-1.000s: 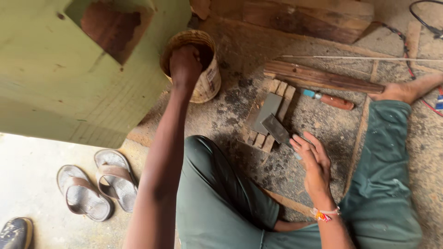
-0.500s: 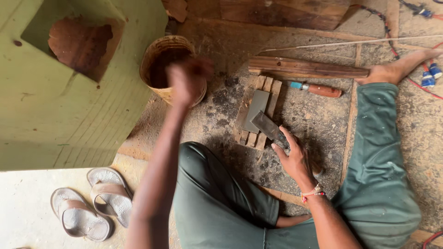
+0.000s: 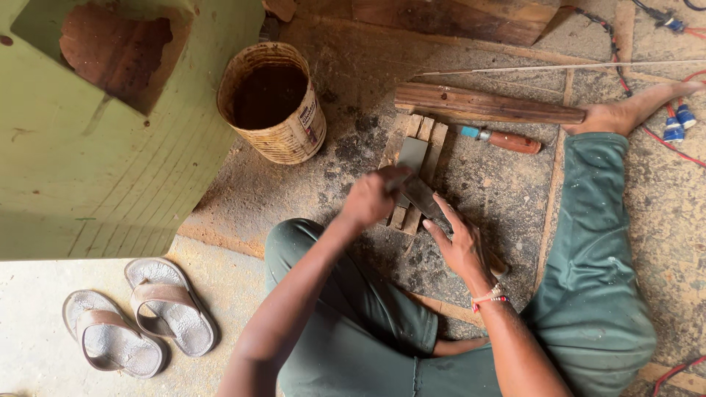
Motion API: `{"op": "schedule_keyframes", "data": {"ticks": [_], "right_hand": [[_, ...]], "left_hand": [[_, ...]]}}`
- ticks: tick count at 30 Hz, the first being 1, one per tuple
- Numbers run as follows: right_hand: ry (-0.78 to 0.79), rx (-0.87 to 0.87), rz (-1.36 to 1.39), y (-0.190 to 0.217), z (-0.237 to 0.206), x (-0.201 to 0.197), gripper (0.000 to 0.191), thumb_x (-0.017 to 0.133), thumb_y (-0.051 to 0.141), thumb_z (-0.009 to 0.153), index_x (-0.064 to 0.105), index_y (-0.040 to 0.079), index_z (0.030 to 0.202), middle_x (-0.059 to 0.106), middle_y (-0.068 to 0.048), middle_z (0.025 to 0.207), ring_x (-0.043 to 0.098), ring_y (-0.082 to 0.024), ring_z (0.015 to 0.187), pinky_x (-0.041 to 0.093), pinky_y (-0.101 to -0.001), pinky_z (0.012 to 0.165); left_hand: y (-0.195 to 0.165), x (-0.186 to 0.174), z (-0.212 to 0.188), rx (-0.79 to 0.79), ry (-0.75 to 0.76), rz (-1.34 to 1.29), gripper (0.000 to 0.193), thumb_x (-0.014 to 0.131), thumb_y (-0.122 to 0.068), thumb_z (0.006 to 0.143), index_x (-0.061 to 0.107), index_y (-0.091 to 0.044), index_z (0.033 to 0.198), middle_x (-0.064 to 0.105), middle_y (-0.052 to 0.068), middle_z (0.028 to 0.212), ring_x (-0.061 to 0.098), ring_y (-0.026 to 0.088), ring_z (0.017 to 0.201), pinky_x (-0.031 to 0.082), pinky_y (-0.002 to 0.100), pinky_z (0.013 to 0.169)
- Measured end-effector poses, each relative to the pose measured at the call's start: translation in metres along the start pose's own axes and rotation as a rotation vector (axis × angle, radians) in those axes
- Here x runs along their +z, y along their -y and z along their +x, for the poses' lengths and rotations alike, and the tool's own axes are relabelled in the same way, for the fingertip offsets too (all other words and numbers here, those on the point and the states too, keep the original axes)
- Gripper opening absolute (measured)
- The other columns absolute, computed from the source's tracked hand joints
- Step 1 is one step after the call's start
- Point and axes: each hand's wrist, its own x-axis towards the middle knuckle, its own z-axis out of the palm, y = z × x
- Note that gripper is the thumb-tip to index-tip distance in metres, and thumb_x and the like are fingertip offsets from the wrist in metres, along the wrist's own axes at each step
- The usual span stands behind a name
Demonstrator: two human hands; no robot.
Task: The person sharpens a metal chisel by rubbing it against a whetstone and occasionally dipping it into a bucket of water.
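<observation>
Now, low in the frame's left sit my sandals (image 3: pixel 140 316), the rusty tin (image 3: pixel 273 103) above them. At centre my left hand (image 3: pixel 371 197) curls shut over the flat blade (image 3: pixel 424 200) on the grey sharpening stone (image 3: pixel 412 156); my right hand (image 3: pixel 462 242) presses it with fingers straight.

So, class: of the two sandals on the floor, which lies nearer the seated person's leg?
The right-hand sandal, beside the green trouser leg; the other sandal lies farther left.
</observation>
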Motion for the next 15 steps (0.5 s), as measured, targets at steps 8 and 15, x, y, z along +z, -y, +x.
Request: {"op": "schedule_keyframes", "data": {"ticks": [8, 15], "right_hand": [[-0.041, -0.025, -0.288, 0.016, 0.006, -0.006, 0.056, 0.065, 0.042, 0.095, 0.058, 0.026, 0.147, 0.076, -0.012, 0.088, 0.069, -0.021, 0.06, 0.053, -0.0361, 0.051], [0.098, 0.052, -0.444, 0.043, 0.046, -0.001, 0.06, 0.064, 0.05, 0.098, 0.05, 0.03, 0.153, 0.077, -0.017, 0.086, 0.071, -0.027, 0.066, 0.057, -0.0402, 0.059]], "left_hand": [[0.008, 0.035, -0.028, 0.286, -0.168, 0.697, 0.112, 0.032, -0.094, 0.078, 0.02, -0.02, 0.161, 0.023, -0.003, 0.168, 0.003, 0.028, 0.157, -0.007, 0.063, 0.123], [0.03, 0.044, 0.003, 0.135, -0.138, 0.478, 0.104, 0.037, -0.091, 0.076, 0.023, -0.032, 0.16, 0.023, -0.01, 0.168, 0.005, 0.033, 0.156, 0.001, 0.064, 0.124]]}}
